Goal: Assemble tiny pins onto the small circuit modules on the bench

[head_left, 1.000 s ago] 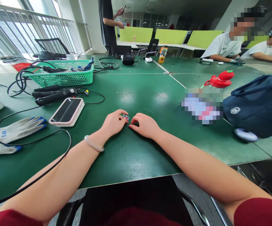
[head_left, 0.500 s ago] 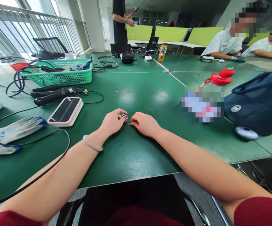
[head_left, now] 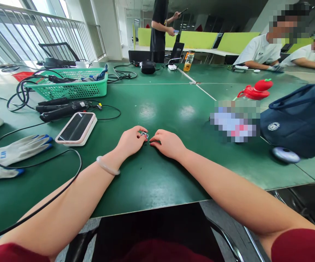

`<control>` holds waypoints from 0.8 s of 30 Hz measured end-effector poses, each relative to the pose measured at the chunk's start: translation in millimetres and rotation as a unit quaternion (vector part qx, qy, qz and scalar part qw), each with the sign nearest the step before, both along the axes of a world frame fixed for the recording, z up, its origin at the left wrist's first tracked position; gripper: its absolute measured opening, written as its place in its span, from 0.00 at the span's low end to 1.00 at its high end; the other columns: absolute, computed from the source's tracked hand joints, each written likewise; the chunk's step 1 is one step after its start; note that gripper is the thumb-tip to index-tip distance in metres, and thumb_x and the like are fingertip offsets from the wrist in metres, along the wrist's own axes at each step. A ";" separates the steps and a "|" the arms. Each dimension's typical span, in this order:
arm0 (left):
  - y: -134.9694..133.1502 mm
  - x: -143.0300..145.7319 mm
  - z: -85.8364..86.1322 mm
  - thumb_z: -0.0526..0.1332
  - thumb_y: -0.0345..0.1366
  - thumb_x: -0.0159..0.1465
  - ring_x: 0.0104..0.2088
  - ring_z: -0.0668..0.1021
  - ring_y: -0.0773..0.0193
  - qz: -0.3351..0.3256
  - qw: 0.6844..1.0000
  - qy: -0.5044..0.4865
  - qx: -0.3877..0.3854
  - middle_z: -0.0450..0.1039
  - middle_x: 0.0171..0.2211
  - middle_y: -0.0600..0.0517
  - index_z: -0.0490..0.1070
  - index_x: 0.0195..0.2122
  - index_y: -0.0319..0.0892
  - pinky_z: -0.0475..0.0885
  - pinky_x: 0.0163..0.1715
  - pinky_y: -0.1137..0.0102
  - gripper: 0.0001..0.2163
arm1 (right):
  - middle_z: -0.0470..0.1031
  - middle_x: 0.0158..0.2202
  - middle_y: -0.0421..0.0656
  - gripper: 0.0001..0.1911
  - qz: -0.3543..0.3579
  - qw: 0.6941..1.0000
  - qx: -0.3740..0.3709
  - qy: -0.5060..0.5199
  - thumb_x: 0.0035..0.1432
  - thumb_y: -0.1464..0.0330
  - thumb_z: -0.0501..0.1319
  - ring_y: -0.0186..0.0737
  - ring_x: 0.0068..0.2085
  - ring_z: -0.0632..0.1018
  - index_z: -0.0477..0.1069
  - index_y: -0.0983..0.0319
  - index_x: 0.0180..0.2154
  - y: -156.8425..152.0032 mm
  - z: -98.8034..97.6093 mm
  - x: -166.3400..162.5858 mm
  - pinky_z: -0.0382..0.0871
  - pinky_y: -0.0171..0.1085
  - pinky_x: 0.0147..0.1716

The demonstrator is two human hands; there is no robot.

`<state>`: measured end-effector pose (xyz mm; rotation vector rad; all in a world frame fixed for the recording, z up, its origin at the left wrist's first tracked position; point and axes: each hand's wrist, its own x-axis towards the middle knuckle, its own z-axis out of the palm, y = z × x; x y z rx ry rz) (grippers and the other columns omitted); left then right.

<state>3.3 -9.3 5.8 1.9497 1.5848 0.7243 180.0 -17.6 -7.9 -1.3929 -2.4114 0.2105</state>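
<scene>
My left hand, with a pale bangle at the wrist, pinches a small flat black-and-white piece that looks like a little circuit board. It is held low over the green table. Just to the right, my right hand has its thumb and fingertips drawn together, facing the piece with a narrow gap between. Whether anything tiny sits in that pinch is too small to tell. A few dark specks lie on the table below the fingers.
On the left are a phone, black cabled devices, a green basket and a work glove. A black cable crosses over my left forearm. At right stand a red-lidded bottle and a navy bag. People are across the table.
My hands stay almost in place; the right fingertips shift very slightly. In the background, a standing person has moved to the right.
</scene>
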 end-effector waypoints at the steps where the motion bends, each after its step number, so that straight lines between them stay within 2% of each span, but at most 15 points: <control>1: -0.1 0.2 0.3 0.57 0.35 0.59 0.33 0.78 0.62 0.001 1.000 0.004 0.002 0.79 0.29 0.55 0.72 0.43 0.46 0.70 0.36 0.69 0.11 | 0.74 0.39 0.42 0.09 0.000 1.000 0.002 0.001 0.62 0.65 0.60 0.36 0.39 0.75 0.79 0.58 0.39 0.1 -0.1 -0.3 0.66 0.34 0.37; 5: -0.4 0.6 1.7 0.57 0.35 0.59 0.31 0.78 0.62 0.006 1.000 0.008 0.002 0.78 0.27 0.55 0.73 0.42 0.46 0.69 0.34 0.69 0.11 | 0.74 0.38 0.42 0.08 -0.007 1.000 0.003 0.002 0.62 0.65 0.61 0.36 0.38 0.75 0.79 0.58 0.36 1.0 -0.1 -1.4 0.65 0.34 0.36; 14: -0.8 1.3 1.7 0.57 0.35 0.59 0.31 0.78 0.62 0.001 1.000 0.001 0.005 0.79 0.27 0.56 0.72 0.43 0.46 0.69 0.35 0.69 0.11 | 0.74 0.39 0.42 0.08 -0.008 1.000 0.006 0.003 0.62 0.65 0.60 0.36 0.38 0.75 0.78 0.59 0.36 0.2 0.9 -1.2 0.64 0.34 0.35; 20: 0.0 0.4 1.5 0.57 0.35 0.59 0.31 0.78 0.62 0.001 1.000 0.016 0.009 0.79 0.28 0.56 0.72 0.43 0.46 0.69 0.35 0.69 0.11 | 0.74 0.40 0.42 0.11 -0.007 1.000 0.013 -0.006 0.62 0.64 0.60 0.37 0.39 0.75 0.77 0.57 0.44 1.1 -0.5 -2.2 0.65 0.34 0.36; 24: 0.6 -0.3 0.8 0.56 0.34 0.59 0.34 0.79 0.62 -0.003 1.000 0.002 0.009 0.80 0.30 0.56 0.72 0.43 0.46 0.70 0.38 0.69 0.12 | 0.74 0.39 0.42 0.11 -0.004 1.000 0.013 -0.007 0.63 0.64 0.59 0.35 0.37 0.74 0.78 0.56 0.44 2.1 -3.6 -2.4 0.64 0.33 0.35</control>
